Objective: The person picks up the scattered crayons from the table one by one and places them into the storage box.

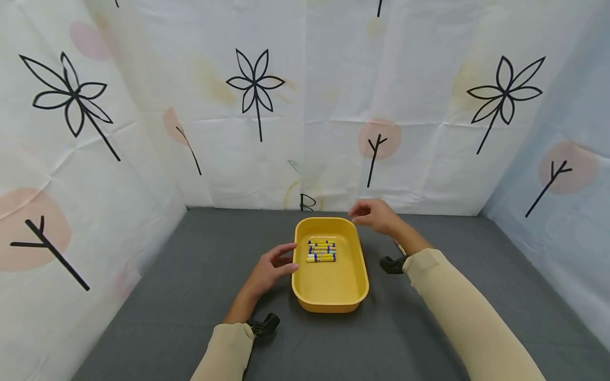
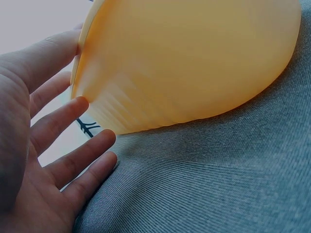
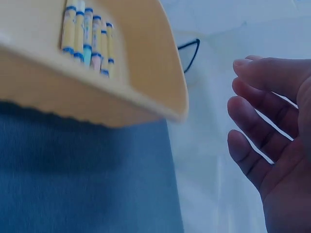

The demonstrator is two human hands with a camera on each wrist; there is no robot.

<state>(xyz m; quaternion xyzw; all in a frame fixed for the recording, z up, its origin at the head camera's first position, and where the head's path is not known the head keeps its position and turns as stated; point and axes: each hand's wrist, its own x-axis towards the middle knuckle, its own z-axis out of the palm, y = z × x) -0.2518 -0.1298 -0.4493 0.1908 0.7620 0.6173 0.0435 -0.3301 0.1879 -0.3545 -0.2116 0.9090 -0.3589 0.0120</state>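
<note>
A yellow plastic tub (image 1: 333,283) with rounded corners stands on the grey cloth. Inside it lies a row of yellow crayon-like sticks (image 1: 321,258) with blue bands; some tips look teal or pink in the right wrist view. My left hand (image 1: 268,272) touches the tub's left side. Seen from the left wrist, its thumb and a finger reach the rim (image 2: 83,36) while the other fingers spread beside the wall. Beyond the tub's far right corner, my right hand (image 1: 378,216) hovers with loosely bent fingers (image 3: 262,104), apart from the rim and holding nothing.
A slim yellow stick (image 1: 399,246) shows beside the right wrist, partly hidden by the arm. Dark camera mounts (image 1: 264,324) are strapped to both wrists. White cloth walls (image 1: 329,169) with plant drawings enclose the grey table (image 1: 229,233) at the back and sides.
</note>
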